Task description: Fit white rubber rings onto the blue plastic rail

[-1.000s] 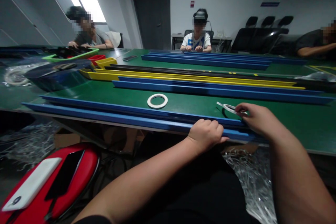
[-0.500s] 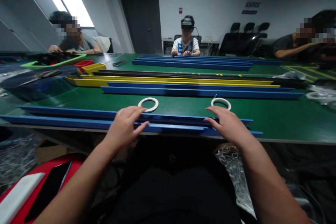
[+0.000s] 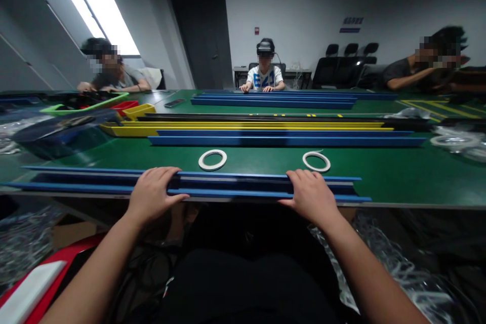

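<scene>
Head view, both hands on the work at the near edge of the green table. My left hand lies palm-down over the long blue channel strip, fingers curled over its far rim and thumb along the near rim, so the hand is closed around the strip. My right hand grips the same strip further toward the right end, fingers folded over the far rim in the same way; it too is clamped on the strip. The strip lies lengthwise along the table's near edge, its left end running toward the near left corner and its right end stopping short of the right side.

Just beyond the strip, two white tape rings lie flat on the green surface: the left tape ring sits between my hands but nearer the left one, and the right tape ring is just past my right fingertips, not touching them.

Toward the middle of the table lie a second blue strip and a yellow strip behind it. Three other people sit along the far and side edges.
</scene>
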Available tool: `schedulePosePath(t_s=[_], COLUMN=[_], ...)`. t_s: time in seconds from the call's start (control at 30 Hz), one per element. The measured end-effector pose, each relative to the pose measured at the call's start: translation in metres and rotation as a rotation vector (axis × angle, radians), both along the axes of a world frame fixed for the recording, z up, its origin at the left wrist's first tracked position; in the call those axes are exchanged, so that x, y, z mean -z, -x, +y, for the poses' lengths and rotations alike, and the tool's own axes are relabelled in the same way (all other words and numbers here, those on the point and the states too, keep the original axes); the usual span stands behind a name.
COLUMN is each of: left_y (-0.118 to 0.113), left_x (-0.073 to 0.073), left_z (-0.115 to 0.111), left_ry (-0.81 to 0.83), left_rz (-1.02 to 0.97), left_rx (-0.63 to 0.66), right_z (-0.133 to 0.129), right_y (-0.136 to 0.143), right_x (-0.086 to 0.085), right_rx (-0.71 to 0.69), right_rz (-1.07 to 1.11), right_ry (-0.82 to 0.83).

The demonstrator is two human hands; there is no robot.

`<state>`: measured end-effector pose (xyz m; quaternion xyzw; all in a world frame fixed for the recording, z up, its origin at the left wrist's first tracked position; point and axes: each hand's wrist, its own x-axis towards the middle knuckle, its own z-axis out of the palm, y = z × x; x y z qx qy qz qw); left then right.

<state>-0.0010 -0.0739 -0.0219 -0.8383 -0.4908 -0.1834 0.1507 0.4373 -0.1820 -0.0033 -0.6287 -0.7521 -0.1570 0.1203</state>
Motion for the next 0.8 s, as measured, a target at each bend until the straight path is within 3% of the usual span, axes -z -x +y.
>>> schedulePosePath(t_s=[0.3, 0.57, 0.7, 0.8], left_y=[0.004, 0.009, 0.011, 0.019], left_x=[0.018, 0.034, 0.032, 0.020], left_z=[-0.018, -0.011, -0.008, -0.010], left_ry=[-0.181, -0.277, -0.282, -0.210], left_rz=[-0.099, -0.142, -0.138, -0.078], left_rx=[-0.025, 0.013, 0.031, 0.048], right_z=[-0.015, -0.023, -0.021, -0.019], right_y=[-0.002, 0.000, -0.004, -0.008], right_x=[0.021, 0.035, 0.039, 0.039], right_rx=[-0.020, 0.005, -0.064, -0.078], right_rz=[0.028, -0.038, -0.096, -0.101], right_ry=[-0.092, -0.210, -0.357, -0.377])
